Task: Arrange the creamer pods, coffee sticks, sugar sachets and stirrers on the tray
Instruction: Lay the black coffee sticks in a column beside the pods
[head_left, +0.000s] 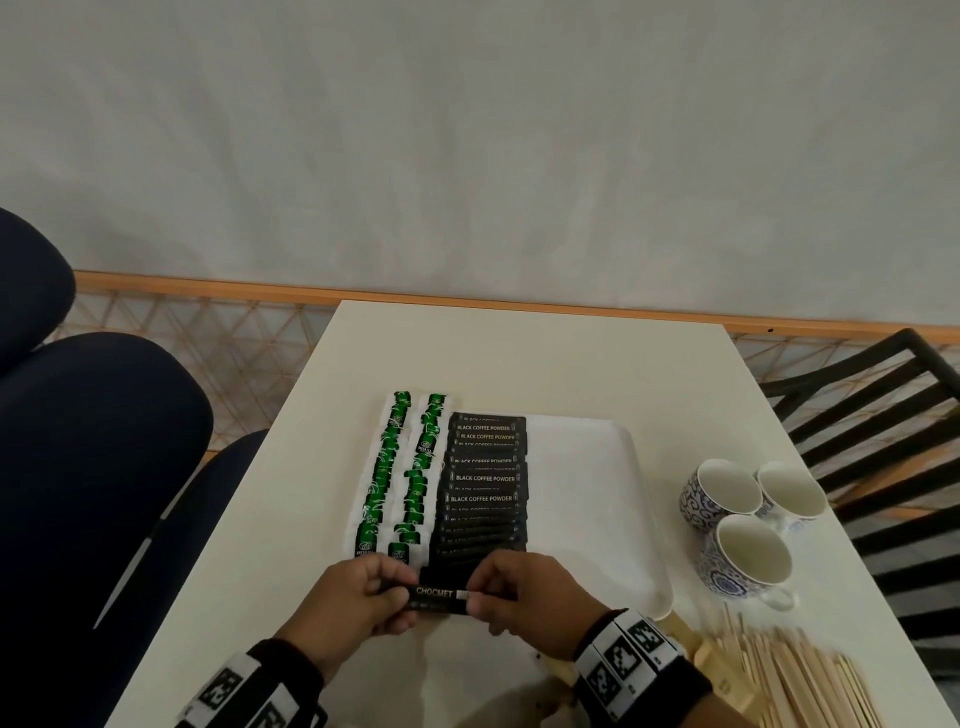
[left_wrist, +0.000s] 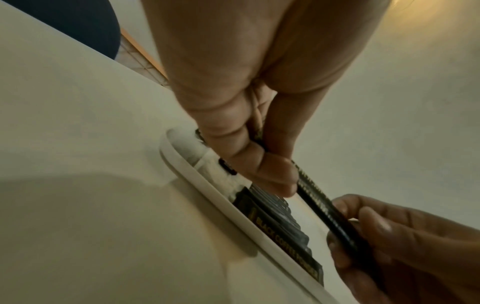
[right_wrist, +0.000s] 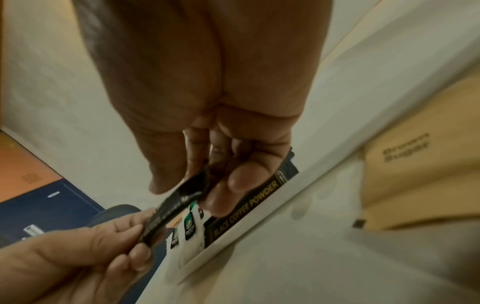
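Observation:
A black coffee stick marked CHOCMET hangs level just above the near edge of the white tray. My left hand pinches its left end and my right hand pinches its right end. On the tray lies a column of black coffee sticks marked BLACK COFFEE POWDER. Left of it run two columns of green-and-white sachets. The tray's right part is bare.
Three blue-patterned cups stand right of the tray. Several wooden stirrers lie at the table's near right corner beside brown sugar sachets. A dark blue chair is left of the table, a black slatted chair right.

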